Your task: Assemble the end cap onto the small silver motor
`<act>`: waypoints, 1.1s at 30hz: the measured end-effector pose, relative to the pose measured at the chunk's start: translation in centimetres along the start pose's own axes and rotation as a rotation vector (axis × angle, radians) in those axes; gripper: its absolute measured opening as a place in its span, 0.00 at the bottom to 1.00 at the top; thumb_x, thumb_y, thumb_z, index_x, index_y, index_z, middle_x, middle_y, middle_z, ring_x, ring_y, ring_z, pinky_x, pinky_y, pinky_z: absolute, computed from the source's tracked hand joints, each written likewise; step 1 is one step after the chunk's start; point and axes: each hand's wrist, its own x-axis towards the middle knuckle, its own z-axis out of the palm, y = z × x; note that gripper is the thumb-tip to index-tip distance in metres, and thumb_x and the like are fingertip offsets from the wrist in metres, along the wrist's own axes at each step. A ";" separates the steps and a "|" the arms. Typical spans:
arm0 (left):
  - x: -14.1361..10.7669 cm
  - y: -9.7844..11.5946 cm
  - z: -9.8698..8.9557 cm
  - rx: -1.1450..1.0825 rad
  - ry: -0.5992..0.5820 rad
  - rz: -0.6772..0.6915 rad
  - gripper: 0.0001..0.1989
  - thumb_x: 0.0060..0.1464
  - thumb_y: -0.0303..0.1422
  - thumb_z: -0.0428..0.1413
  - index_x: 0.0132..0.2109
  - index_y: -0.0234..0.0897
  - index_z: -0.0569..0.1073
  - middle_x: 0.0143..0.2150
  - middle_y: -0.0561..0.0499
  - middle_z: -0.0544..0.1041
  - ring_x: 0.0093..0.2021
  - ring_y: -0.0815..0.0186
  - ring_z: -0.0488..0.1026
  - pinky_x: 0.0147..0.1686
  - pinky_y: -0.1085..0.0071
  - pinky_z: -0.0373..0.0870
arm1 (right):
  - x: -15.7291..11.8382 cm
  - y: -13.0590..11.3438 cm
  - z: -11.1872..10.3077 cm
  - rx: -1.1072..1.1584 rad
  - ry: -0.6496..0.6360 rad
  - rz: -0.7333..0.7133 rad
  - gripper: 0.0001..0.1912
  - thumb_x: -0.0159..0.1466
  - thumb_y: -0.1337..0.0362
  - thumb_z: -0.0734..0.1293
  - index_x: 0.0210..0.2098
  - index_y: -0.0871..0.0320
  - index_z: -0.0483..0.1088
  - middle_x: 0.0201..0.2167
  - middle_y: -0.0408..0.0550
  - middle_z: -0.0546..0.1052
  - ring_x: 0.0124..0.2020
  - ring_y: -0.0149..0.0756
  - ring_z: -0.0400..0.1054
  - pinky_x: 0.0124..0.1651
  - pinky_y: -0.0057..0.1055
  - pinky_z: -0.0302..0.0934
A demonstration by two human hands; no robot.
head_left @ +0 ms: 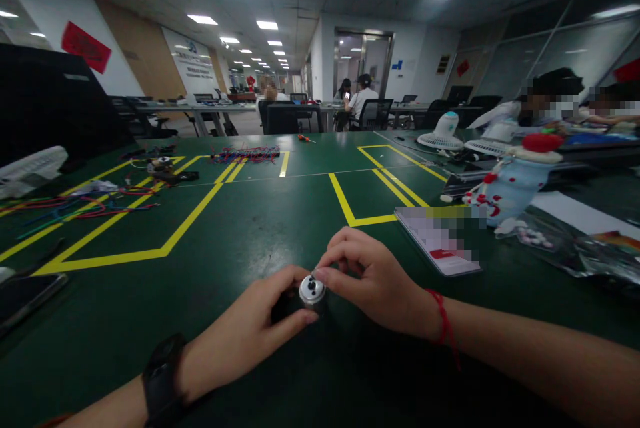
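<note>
A small silver cylinder that looks like an electric motor (313,289) stands upright on the green table, its top face marked by a dark centre and small dark holes. Around it from the left curls my left hand (255,318), thumb at the near side and fingers at the far side. My right hand (373,278) reaches in from the right, thumb and forefinger pinched together at the top rim. Whatever lies between those fingertips is too small to name.
Yellow tape (195,218) marks out areas on the table. Loose coloured wires (100,205) lie at left, a bundle of wires (245,153) and an orange screwdriver (304,139) farther back. On the right are a phone (430,238), a light-blue cup (520,185) and small fans (443,138). People sit beyond.
</note>
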 end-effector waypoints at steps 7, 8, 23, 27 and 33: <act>0.0 0.4 -0.3 -0.068 -0.008 -0.002 0.10 0.59 0.30 0.55 0.48 0.43 0.67 0.42 0.54 0.74 0.39 0.63 0.71 0.38 0.70 0.66 | -1.0 2.4 -1.9 -0.057 -0.286 0.024 0.05 0.60 0.65 0.68 0.33 0.61 0.73 0.34 0.45 0.70 0.33 0.29 0.64 0.35 0.26 0.59; 0.0 0.5 -0.3 -0.071 -0.010 -0.005 0.10 0.59 0.30 0.55 0.48 0.43 0.67 0.42 0.54 0.74 0.39 0.63 0.71 0.38 0.70 0.66 | -1.2 2.8 -2.1 -0.083 -0.340 0.023 0.05 0.60 0.65 0.68 0.33 0.61 0.73 0.35 0.45 0.70 0.34 0.29 0.65 0.36 0.27 0.60; -0.1 0.2 -0.4 -0.061 -0.010 -0.006 0.11 0.60 0.33 0.54 0.50 0.43 0.66 0.44 0.52 0.74 0.41 0.62 0.71 0.40 0.68 0.67 | -0.6 4.9 -2.9 0.372 -0.120 0.475 0.13 0.61 0.57 0.65 0.36 0.62 0.71 0.28 0.42 0.70 0.25 0.25 0.61 0.26 0.24 0.54; -0.1 0.2 -0.4 -0.056 -0.012 -0.004 0.12 0.60 0.31 0.55 0.50 0.44 0.66 0.45 0.53 0.74 0.42 0.62 0.71 0.41 0.68 0.66 | -0.5 4.9 -2.8 0.355 -0.116 0.487 0.12 0.62 0.58 0.65 0.35 0.62 0.70 0.26 0.41 0.69 0.23 0.24 0.60 0.25 0.23 0.53; 0.0 0.2 -0.3 -0.058 -0.003 0.010 0.11 0.60 0.31 0.54 0.50 0.43 0.67 0.44 0.52 0.74 0.41 0.62 0.71 0.40 0.69 0.67 | -1.4 4.2 -2.4 0.051 -0.357 0.125 0.13 0.55 0.60 0.72 0.38 0.59 0.74 0.34 0.44 0.70 0.30 0.28 0.63 0.31 0.26 0.58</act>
